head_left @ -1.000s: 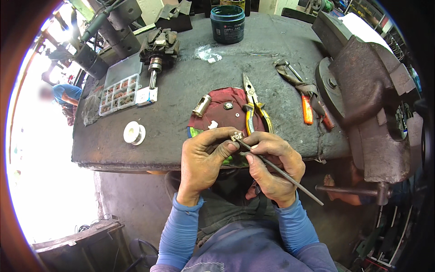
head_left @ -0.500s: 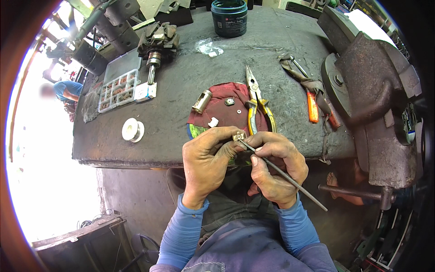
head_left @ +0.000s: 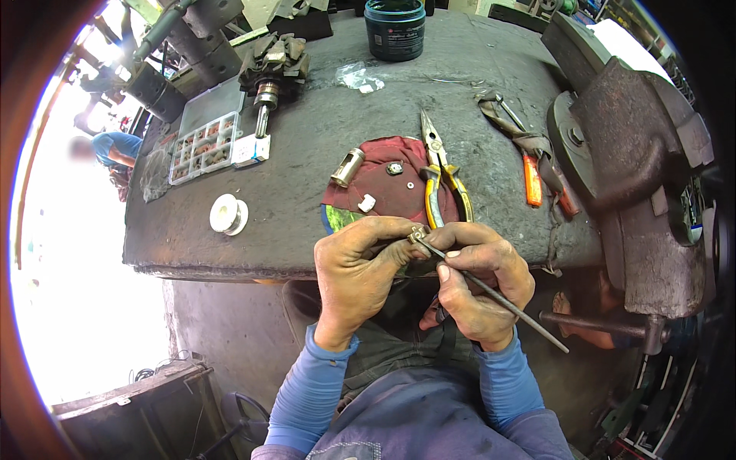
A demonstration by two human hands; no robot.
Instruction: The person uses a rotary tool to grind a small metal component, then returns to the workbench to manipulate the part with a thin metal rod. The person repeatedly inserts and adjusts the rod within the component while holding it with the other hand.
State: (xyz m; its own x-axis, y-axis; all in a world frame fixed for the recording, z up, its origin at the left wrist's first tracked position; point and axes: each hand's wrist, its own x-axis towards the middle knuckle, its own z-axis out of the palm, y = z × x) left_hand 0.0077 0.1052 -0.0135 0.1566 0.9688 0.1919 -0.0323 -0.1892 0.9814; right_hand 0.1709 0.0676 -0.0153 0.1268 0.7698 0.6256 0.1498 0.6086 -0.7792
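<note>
In the head view, I have both hands close together over the near edge of the dark bench (head_left: 291, 188). My left hand (head_left: 354, 280) is mostly closed, pinching a small metal piece (head_left: 417, 234) between thumb and fingertips. My right hand (head_left: 488, 290) grips a thin dark rod (head_left: 512, 307) like a pen, its fingers curled; the rod's narrow end meets the metal piece, and its other end slants down to the right.

Just beyond my fingers lies a dark red cloth (head_left: 379, 195). On it I see a metal sleeve (head_left: 348, 169) tilted on its side, a small round part (head_left: 395, 168), a tiny washer (head_left: 410, 185) and a white bit (head_left: 367, 203). Pliers (head_left: 435, 150) lie along its right side, handles toward me. A white spool (head_left: 228, 215) sits well to the left; a big vise (head_left: 636, 146) stands at right.
</note>
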